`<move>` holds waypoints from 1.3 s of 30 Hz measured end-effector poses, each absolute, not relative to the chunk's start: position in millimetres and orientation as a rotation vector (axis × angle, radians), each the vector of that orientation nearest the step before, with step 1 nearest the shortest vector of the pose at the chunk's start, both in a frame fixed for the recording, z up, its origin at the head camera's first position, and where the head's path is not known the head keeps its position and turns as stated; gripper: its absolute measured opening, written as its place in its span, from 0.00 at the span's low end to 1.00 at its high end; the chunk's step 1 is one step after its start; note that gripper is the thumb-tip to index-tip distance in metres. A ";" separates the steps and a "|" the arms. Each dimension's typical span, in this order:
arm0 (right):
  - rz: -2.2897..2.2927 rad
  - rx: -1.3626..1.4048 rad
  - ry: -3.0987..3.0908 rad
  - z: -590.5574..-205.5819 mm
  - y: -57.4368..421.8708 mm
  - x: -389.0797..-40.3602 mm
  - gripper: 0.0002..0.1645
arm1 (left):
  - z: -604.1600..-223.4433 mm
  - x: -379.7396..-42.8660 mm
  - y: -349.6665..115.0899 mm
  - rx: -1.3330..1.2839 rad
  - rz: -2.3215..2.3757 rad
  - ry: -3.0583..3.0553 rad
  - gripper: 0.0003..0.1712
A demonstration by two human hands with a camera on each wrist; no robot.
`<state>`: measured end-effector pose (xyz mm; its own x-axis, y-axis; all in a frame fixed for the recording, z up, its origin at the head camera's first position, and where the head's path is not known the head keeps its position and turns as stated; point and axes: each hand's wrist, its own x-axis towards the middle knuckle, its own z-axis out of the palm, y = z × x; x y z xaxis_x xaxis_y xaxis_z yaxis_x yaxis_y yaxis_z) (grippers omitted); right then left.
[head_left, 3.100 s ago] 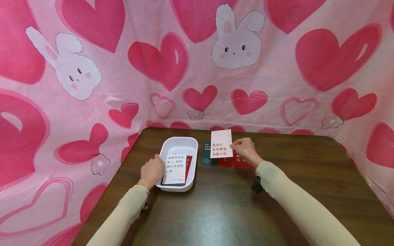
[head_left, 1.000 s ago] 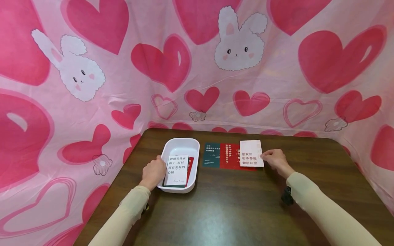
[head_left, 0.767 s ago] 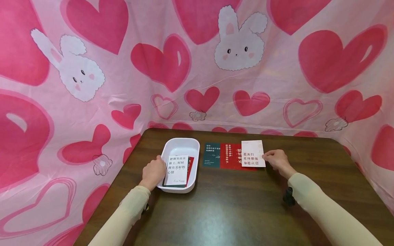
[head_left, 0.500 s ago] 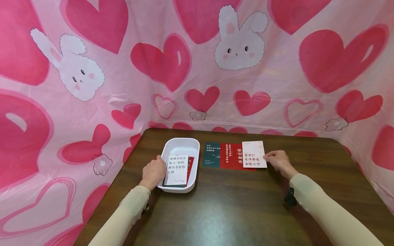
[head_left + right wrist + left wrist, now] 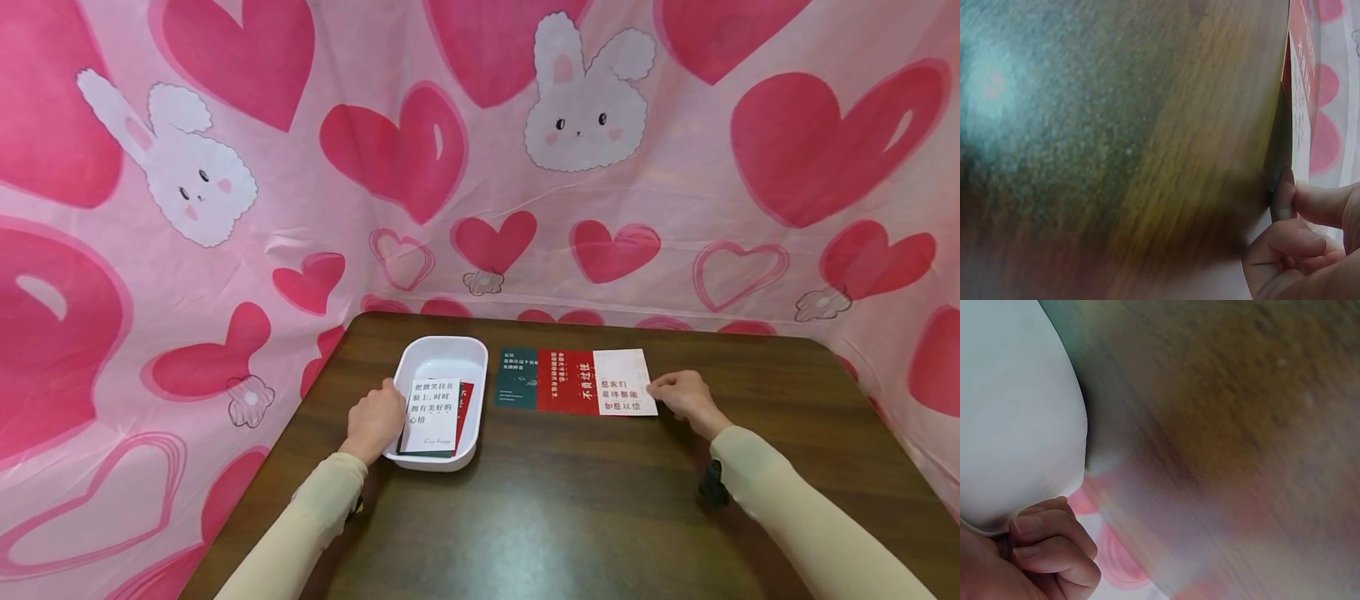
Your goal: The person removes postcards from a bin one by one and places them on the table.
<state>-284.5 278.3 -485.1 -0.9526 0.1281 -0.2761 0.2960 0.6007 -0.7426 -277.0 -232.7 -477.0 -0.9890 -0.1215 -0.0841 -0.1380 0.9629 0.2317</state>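
My left hand [image 5: 372, 419] grips the left rim of a white plastic tray [image 5: 439, 346]; in the left wrist view its curled fingers [image 5: 1054, 550] press against the tray wall. Inside the tray lies a white card [image 5: 430, 417] with dark lettering, over a red card [image 5: 464, 400] and a dark green one. My right hand [image 5: 686, 398] pinches the right edge of a white card [image 5: 622, 371] with red lettering, thumb and fingertip on its edge in the right wrist view. The card's left side meets a red card [image 5: 576, 379] with white lettering. Left of these is a dark green card [image 5: 517, 379].
Everything stands on a brown wooden table [image 5: 540, 517] with a glossy reflection near the front. A pink cloth [image 5: 420, 167] with hearts and rabbit heads hangs behind the table and along its sides.
My right hand has carried the white card rightward from over the green and red cards and lowered it toward the table, uncovering more red. My left hand has stayed at the tray rim.
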 end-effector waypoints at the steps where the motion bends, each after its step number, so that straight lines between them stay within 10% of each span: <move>1: -1.269 0.348 2.636 -485.2 278.6 -284.8 0.20 | -477.0 -277.0 -232.8 -0.205 0.364 3.046 0.28; 39: -1.206 0.331 2.704 -487.2 278.4 -284.5 0.20 | -477.3 -276.2 -232.5 -0.171 0.362 3.080 0.26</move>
